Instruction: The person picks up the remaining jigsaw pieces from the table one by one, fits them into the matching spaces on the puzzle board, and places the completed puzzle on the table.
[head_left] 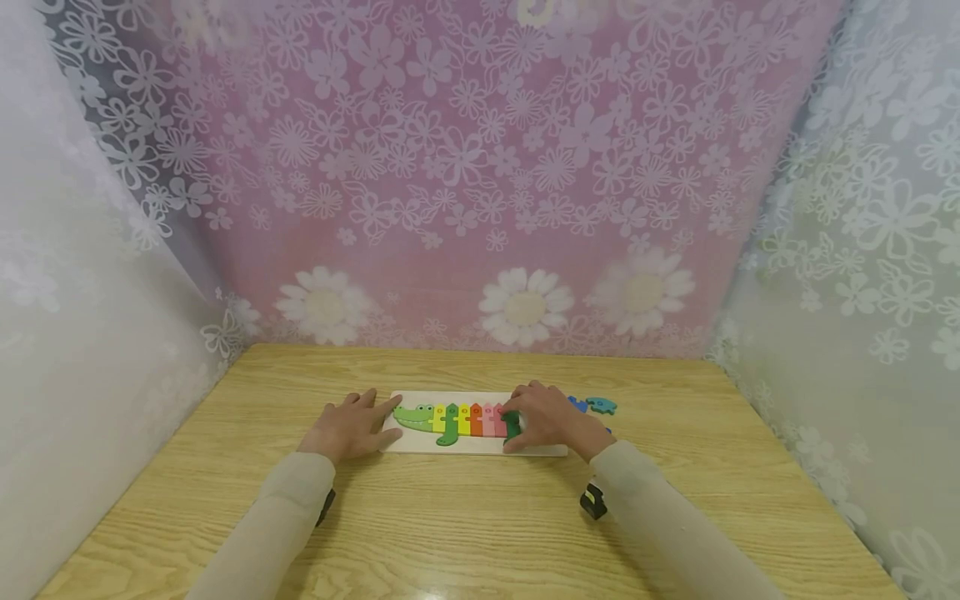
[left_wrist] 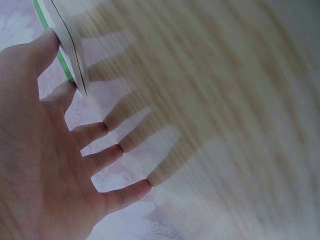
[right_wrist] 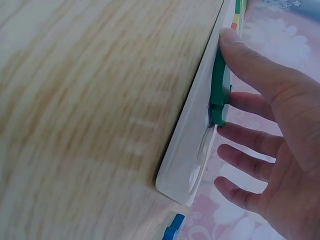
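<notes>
A pale wooden puzzle board [head_left: 420, 448] lies flat on the table, bearing a crocodile with a green head [head_left: 414, 419] and several colored body pieces [head_left: 465, 419]. My left hand [head_left: 347, 428] is at the board's left end, thumb and index finger touching it, the other fingers spread with tips on the table. At the right part of the board, my right hand [head_left: 546, 417] holds a dark green puzzle piece [right_wrist: 218, 87] between thumb and fingers. The piece stands a little proud of the board in the right wrist view; its far part is hidden by the fingers.
Right of the board lie a teal puzzle piece [head_left: 602, 406] and blue pieces [head_left: 577, 403], partly behind the right hand. The wood-grain table [head_left: 450, 525] is bordered by flowered curtains [head_left: 480, 208] at the back and both sides.
</notes>
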